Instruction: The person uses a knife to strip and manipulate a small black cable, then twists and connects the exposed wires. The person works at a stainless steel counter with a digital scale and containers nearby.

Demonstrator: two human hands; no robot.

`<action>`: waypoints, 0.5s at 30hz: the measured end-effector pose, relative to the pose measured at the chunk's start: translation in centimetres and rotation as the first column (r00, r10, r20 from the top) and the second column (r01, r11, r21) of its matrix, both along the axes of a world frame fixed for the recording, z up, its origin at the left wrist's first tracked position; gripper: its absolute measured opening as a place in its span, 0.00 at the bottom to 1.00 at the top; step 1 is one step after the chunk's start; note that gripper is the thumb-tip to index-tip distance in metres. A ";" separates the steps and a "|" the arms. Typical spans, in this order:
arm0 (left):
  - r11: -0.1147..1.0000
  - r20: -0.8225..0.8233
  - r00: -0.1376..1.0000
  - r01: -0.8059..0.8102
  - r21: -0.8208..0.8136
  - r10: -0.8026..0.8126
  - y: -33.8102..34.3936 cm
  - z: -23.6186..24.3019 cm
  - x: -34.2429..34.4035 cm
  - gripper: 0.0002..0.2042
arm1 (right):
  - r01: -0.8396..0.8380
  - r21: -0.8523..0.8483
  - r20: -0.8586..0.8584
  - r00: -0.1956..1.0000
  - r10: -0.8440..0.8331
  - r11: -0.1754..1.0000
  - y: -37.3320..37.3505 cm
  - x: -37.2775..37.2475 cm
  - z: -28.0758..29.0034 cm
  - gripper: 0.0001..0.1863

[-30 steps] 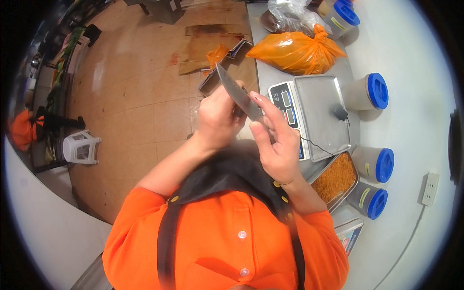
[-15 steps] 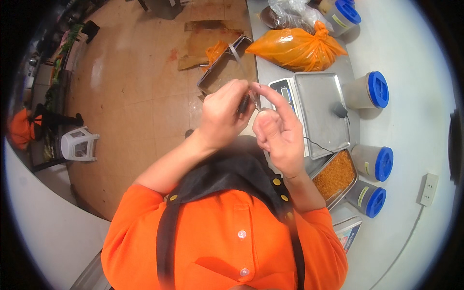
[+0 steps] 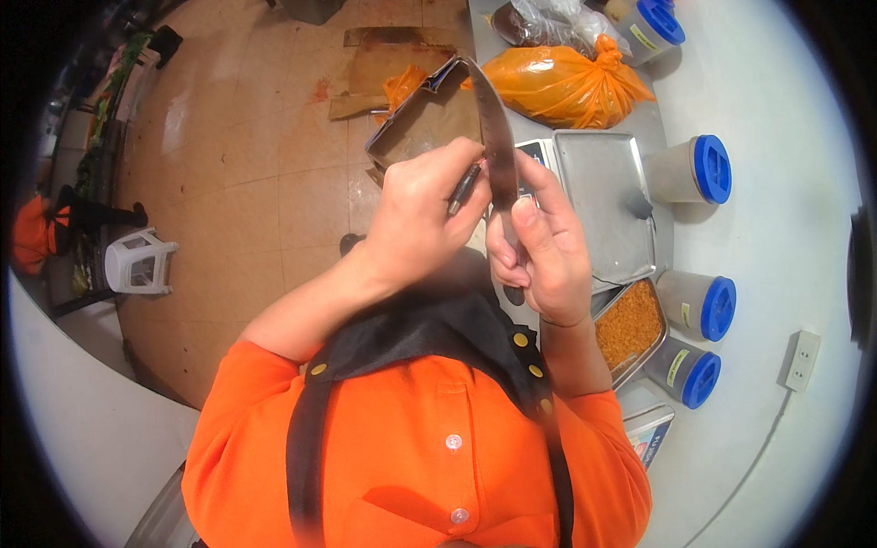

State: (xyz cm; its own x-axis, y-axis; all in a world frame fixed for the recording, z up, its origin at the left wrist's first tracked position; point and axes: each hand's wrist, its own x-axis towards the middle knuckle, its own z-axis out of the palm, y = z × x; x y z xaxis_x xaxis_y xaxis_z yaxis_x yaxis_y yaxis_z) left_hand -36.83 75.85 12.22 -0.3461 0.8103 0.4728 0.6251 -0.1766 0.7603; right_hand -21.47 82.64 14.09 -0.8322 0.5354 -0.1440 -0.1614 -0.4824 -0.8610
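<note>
My right hand is closed round the handle of a kitchen knife; the blade points upward with its flat face showing. Just to its left, my left hand grips a slim black item, whose far part is hidden by my fingers. Its fingertips are at the blade, though actual contact is hard to make out. Behind the right hand are a scale, mostly hidden, and its metal tray. Below the knife is the black apron over my orange shirt.
An orange bag lies at the counter's far end beside clear bags. Blue-lidded containers line the right wall near a tray of orange crumbs. An open box sits beyond my hands. Left stand a white stool and a person in orange.
The blade has swung from pointing up-left, through nearly edge-on, to upright with its face showing. My right hand has shifted right, and my left hand has risen slightly.
</note>
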 end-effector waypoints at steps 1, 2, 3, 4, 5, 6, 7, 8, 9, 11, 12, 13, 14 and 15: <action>1.000 -0.013 1.000 0.006 -0.007 -0.006 0.0 0.0 0.0 0.08 | 0.009 0.036 0.020 1.000 -0.009 0.999 -0.1 0.0 0.0 0.25; 1.000 -0.008 1.000 0.009 -0.014 -0.009 -0.1 0.1 -0.1 0.08 | 0.023 0.087 0.031 0.999 -0.026 0.996 -0.1 -0.1 -0.1 0.25; 1.000 -0.004 1.000 0.013 -0.020 -0.013 -0.1 0.1 -0.1 0.09 | 0.037 0.139 0.041 0.998 -0.043 0.990 -0.2 -0.1 -0.3 0.25; 1.000 0.000 1.000 0.016 -0.026 -0.016 -0.2 0.2 -0.1 0.09 | 0.050 0.192 0.050 0.997 -0.061 0.980 -0.3 -0.2 -0.4 0.25; 0.999 0.025 0.999 0.024 -0.026 -0.023 -0.2 0.2 -0.1 0.09 | 0.062 0.311 0.080 0.993 -0.091 0.949 -0.3 -0.1 -0.7 0.25; 0.999 0.050 0.998 0.031 -0.026 -0.030 -0.2 0.2 -0.1 0.09 | 0.068 0.425 0.106 0.987 -0.124 0.903 -0.3 0.0 -1.0 0.24; 0.999 0.074 0.997 0.038 -0.027 -0.036 -0.3 0.3 0.0 0.10 | 0.068 0.533 0.127 0.979 -0.160 0.844 -0.3 0.0 -1.2 0.24; 0.998 0.104 0.994 0.045 -0.034 -0.041 -0.4 0.3 0.0 0.09 | 0.078 0.590 0.137 0.971 -0.194 0.804 -0.4 0.0 -1.1 0.24; 0.998 0.135 0.990 0.052 -0.042 -0.046 -0.5 0.3 0.0 0.09 | 0.084 0.644 0.144 0.963 -0.228 0.761 -0.5 -0.1 -0.9 0.23; 0.997 0.158 0.986 0.061 -0.045 -0.054 -0.6 0.3 -0.1 0.09 | 0.100 0.711 0.131 0.954 -0.271 0.696 -0.7 -0.2 -0.9 0.23; 0.997 0.151 0.987 0.062 -0.042 -0.055 -0.6 0.3 -0.1 0.09 | 0.111 0.726 0.114 0.954 -0.277 0.679 -0.7 -0.3 -0.9 0.23; 0.997 0.143 0.988 0.064 -0.040 -0.058 -0.6 0.3 -0.1 0.08 | 0.118 0.732 0.103 0.955 -0.280 0.671 -0.7 -0.4 -1.0 0.22; 0.997 0.126 0.990 0.067 -0.044 -0.061 -0.6 0.4 -0.2 0.08 | 0.124 0.738 0.092 0.955 -0.282 0.663 -0.7 -0.4 -1.0 0.22; 0.996 0.109 0.992 0.069 -0.049 -0.064 -0.7 0.4 -0.2 0.08 | 0.127 0.736 0.088 0.956 -0.279 0.665 -0.7 -0.4 -1.1 0.22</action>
State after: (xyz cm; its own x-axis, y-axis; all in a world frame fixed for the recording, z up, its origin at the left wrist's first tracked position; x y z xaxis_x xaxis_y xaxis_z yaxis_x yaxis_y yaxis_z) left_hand -37.04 75.19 12.65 -0.3371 0.8559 0.3922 0.5277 -0.1732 0.8316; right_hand -21.89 81.98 13.00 -0.6898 0.6883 0.2244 0.0119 0.3207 -0.9471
